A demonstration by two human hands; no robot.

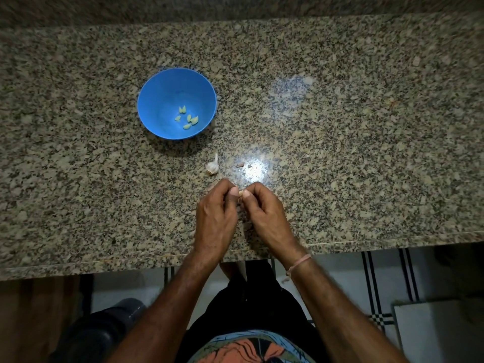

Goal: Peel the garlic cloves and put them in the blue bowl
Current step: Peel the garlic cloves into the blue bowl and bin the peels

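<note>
Both hands meet low over the speckled granite surface (366,153), a little in from its front edge. The left hand (216,213) and the right hand (264,210) have their fingers curled and their thumbs almost tip to tip, pinching one garlic clove (240,192) between them. Only a pale sliver of it shows between the thumbs. Both forearms cross the front edge, and a thin pink band (301,260) circles the right wrist.

Just beyond the fingertips lies a white, papery garlic head remnant (212,166). To its right sits a small brownish piece (240,165) beside a bright glare spot (255,170); whether it is clove or skin I cannot tell.

The blue bowl (162,90) stands farther back and to the left, well apart from the hands and well in from every edge. Several peeled cloves (187,117) lie at its bottom.

A wide stretch of granite runs from the hands to the right border of the view, and another lies left of the bowl. At the back the surface meets a raised strip of the same stone. Below the front edge shows a pale tiled floor (340,271) with dark stripes.
</note>
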